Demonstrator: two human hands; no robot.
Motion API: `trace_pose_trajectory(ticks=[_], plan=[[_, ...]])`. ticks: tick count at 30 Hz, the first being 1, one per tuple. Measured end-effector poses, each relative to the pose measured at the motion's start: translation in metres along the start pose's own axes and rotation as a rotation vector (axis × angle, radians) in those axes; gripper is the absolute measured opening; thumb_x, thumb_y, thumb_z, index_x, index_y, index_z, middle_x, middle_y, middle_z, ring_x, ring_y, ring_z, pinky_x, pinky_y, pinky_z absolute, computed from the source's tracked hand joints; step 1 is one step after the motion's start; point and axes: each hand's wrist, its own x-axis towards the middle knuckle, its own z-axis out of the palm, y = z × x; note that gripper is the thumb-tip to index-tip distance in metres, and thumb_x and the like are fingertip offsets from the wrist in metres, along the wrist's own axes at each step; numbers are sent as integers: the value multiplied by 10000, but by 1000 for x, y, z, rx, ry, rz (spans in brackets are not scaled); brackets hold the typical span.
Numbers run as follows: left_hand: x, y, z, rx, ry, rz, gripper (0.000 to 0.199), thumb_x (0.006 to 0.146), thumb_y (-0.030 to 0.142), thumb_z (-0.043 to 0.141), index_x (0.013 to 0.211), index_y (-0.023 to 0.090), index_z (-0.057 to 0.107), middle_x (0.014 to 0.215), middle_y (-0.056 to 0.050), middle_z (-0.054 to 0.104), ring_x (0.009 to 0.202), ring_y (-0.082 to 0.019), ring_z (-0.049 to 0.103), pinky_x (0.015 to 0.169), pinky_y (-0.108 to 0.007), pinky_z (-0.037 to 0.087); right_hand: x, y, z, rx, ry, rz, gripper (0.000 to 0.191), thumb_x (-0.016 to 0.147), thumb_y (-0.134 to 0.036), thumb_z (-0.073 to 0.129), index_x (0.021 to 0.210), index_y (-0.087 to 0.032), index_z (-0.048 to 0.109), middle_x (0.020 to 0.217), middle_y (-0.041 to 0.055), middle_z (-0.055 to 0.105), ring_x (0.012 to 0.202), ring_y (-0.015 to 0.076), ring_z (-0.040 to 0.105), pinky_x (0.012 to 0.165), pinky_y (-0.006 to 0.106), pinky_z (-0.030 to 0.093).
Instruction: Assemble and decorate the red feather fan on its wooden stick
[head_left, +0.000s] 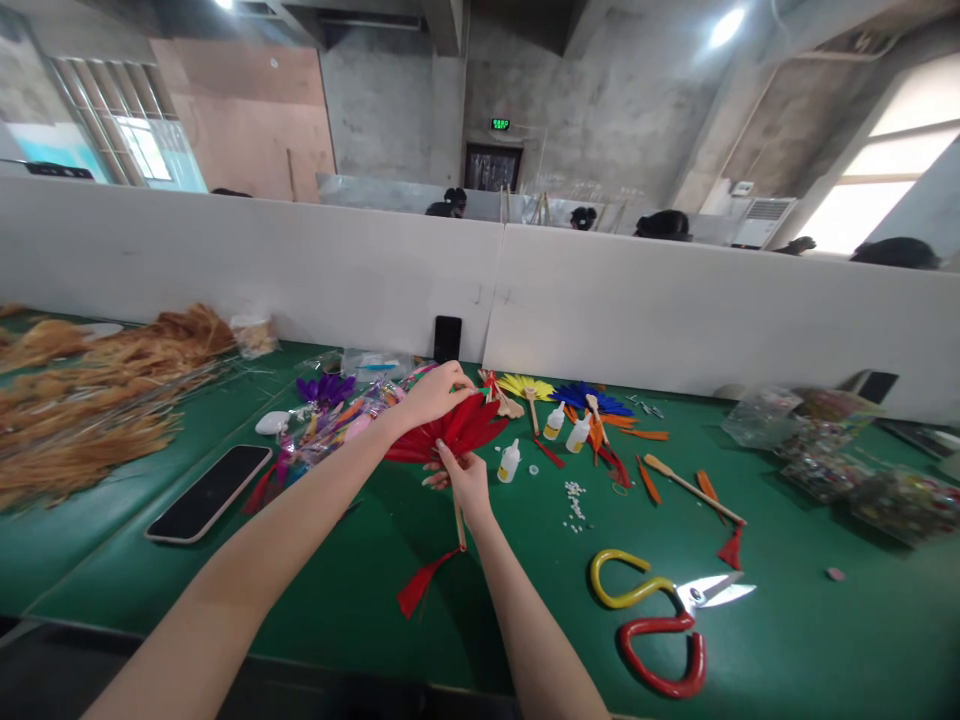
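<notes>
Nearest you, the scissors (688, 598) lie on the green table (810, 640), blades a little apart. Left of the scissors, a red tassel (421, 585) trails from the handle of the red fan (484, 425); the fan itself is up in your hands, left of the scissors and beyond them. Your right hand (469, 485) grips it low, thumb on the front of the feathers. Your left hand (439, 393) is at its far edge, fingers bent together; you cannot tell from here whether they pinch anything. A phone (210, 495) lies flat, well left of the scissors. Just beyond the scissors, white beads (574, 492) are scattered to the left, and a stick (686, 480) lies behind the blades. Farther past the scissors, to their left, stand three bottles (509, 463), then a blue fan (611, 400) and a yellow fan (517, 384). Farthest beyond the scissors, a white partition (637, 300) runs across.
</notes>
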Motion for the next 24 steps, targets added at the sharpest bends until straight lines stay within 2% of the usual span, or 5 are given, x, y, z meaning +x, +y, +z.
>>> trace_pose_trajectory(ticks=[6,11,16,19,24], plan=[[-12,3,-3,-71,114,-23,217,870,259,474,850,155,663,855,-31,512,694,-125,516,655,-263,418,0,-2,-1,21,-8,5,417,605,-505,710,707,-116,598,536,64,681,360,132,597,318,176,425],[-19,2,-5,-108,136,-49,195,872,258,475,855,169,649,862,-29,527,716,-130,521,665,-263,422,-1,-4,0,32,9,35,448,577,-504,724,725,-98,605,516,55,672,354,124,591,315,166,420],[-26,4,-13,-138,-2,-51,260,870,387,471,897,188,637,971,-45,525,841,-161,534,729,-278,420,-1,-4,1,25,-6,24,419,588,-483,722,712,-102,600,521,52,673,348,120,587,323,168,427],[-28,6,-14,-91,-100,-26,274,813,439,546,846,177,621,932,-44,532,806,-166,531,701,-275,408,-2,-3,0,5,-3,13,395,589,-472,724,677,-112,588,521,56,674,349,126,591,319,170,418],[-25,1,-8,23,-35,-6,298,825,380,535,621,164,503,693,-10,496,626,-141,478,589,-262,355,-2,-1,0,-27,-34,-10,383,606,-472,714,652,-116,581,539,68,682,352,133,593,331,187,429]])
